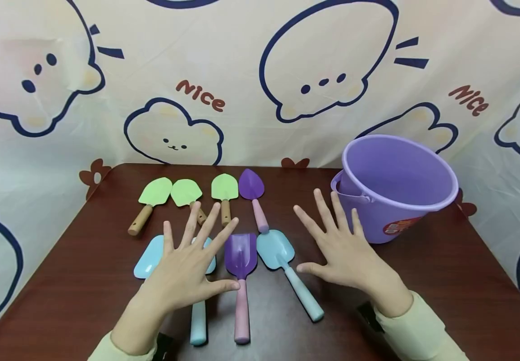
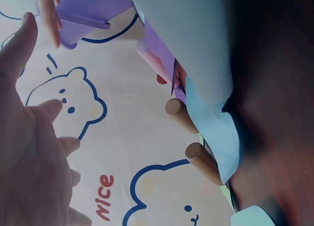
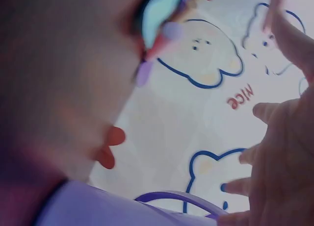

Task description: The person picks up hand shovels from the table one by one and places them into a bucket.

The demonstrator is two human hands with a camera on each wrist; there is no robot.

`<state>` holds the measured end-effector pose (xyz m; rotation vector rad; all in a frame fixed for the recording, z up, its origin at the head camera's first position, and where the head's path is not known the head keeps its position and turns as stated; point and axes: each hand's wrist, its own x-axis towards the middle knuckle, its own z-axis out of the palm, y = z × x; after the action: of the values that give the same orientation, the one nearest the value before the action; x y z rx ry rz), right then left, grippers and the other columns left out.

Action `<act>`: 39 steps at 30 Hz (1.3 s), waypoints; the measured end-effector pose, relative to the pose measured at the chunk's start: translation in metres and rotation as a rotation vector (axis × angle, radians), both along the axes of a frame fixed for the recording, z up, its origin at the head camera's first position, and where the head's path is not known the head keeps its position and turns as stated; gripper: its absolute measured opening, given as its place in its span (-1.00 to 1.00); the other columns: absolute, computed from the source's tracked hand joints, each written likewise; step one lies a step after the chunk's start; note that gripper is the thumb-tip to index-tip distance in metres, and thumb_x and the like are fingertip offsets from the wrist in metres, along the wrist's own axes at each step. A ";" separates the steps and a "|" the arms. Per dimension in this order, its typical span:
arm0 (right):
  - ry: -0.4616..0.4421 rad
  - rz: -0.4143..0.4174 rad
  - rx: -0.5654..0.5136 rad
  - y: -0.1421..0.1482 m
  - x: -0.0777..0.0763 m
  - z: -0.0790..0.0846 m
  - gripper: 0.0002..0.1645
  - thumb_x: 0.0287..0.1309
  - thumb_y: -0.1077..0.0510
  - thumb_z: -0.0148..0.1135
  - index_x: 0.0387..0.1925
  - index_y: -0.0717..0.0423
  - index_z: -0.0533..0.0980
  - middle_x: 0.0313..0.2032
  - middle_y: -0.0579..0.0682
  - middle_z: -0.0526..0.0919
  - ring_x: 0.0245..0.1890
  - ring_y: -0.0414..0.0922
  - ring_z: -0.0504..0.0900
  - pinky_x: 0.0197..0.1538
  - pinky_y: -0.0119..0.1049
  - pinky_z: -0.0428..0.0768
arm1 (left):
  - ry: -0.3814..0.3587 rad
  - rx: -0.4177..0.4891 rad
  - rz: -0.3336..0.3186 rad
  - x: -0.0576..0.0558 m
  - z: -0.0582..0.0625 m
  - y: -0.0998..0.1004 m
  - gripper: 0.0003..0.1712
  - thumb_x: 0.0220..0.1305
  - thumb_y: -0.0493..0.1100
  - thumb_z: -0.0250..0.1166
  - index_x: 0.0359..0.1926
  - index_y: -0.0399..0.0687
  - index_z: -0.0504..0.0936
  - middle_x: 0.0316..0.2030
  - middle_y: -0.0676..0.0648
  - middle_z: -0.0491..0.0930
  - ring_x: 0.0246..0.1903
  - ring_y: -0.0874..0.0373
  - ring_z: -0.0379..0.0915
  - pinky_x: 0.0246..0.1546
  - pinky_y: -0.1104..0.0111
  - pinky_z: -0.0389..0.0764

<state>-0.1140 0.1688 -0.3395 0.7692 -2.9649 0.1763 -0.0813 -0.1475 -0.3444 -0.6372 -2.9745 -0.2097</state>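
Left hand and right hand: fingers spread wide, holding nothing, above the worktop. Between them: purple scoop, long axis running straight away, handle end nearward, left hand nearer; blue shovel, long axis slanting, handle end nearward and rightward, right hand nearer. Beyond right hand: purple bucket. Farther, leftward: green trowels, three.

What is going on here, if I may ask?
A person holds their left hand and right hand spread, with nothing in either. In the head view, the left hand partly hides two blue shovels, and the right hand is near the purple bucket. Green shovels, purple shovels and another blue shovel also lie on the brown table.
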 end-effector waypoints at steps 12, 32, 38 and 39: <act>-0.081 0.047 -0.115 0.019 0.003 0.033 0.11 0.19 -0.20 0.34 0.58 -0.28 -0.10 0.60 0.05 -0.25 0.53 0.25 0.04 0.34 0.35 0.28 | -0.158 0.156 -0.114 0.003 0.004 0.008 0.04 0.10 0.64 0.08 0.52 0.40 0.12 0.57 0.09 -0.01 0.59 -0.10 -0.32 0.33 -0.44 -0.04; 0.040 0.072 -0.430 0.056 0.013 0.081 -0.12 0.21 0.09 0.39 0.48 -0.25 0.20 0.40 -0.07 0.37 0.15 -0.22 0.52 -0.11 -0.36 0.63 | -0.268 0.152 -0.239 0.007 0.023 0.026 -0.40 0.33 0.23 0.25 0.28 0.09 0.54 0.19 0.05 0.60 0.22 0.06 0.50 0.09 0.08 0.61; 0.167 -0.044 -0.634 0.073 0.007 0.084 -0.23 0.17 0.28 0.37 0.38 -0.21 0.38 0.23 -0.26 0.49 -0.03 -0.52 0.50 -0.20 -0.73 0.51 | -0.330 0.091 -0.313 0.007 0.031 0.043 -0.43 0.33 0.15 0.28 0.27 0.05 0.55 0.17 0.03 0.61 0.16 0.10 0.53 0.10 0.15 0.60; 0.194 -0.067 -0.666 0.076 0.007 0.084 -0.25 0.17 0.29 0.36 0.36 -0.19 0.40 0.21 -0.32 0.49 -0.04 -0.53 0.50 -0.16 -0.77 0.48 | -0.331 0.079 -0.328 0.006 0.031 0.046 -0.44 0.33 0.15 0.28 0.27 0.07 0.55 0.17 0.04 0.61 0.16 0.12 0.53 0.11 0.16 0.60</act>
<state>-0.1075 0.2451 -0.2554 0.5481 -2.4854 0.9566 -0.0757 -0.1014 -0.3134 -1.1837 -3.1238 -0.4995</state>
